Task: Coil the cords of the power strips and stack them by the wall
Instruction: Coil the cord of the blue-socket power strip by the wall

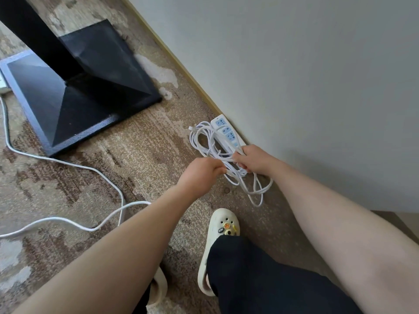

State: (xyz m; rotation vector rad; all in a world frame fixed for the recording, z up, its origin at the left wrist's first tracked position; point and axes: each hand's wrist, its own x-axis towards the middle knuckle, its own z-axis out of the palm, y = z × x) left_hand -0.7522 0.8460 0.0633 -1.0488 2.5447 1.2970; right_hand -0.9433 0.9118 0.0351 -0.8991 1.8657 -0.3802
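A white power strip with blue sockets lies on the carpet against the wall's baseboard. Its white cord is gathered in loose loops beside and over it, with more loops trailing toward me. My left hand is closed on cord strands at the near side of the bundle. My right hand grips the cord at the strip's near end. A second loose white cord snakes across the carpet at left.
A black table base with its column stands at the upper left. The grey wall fills the right. My feet in cream clogs stand on the patterned carpet just below the bundle. Another white object peeks in at the left edge.
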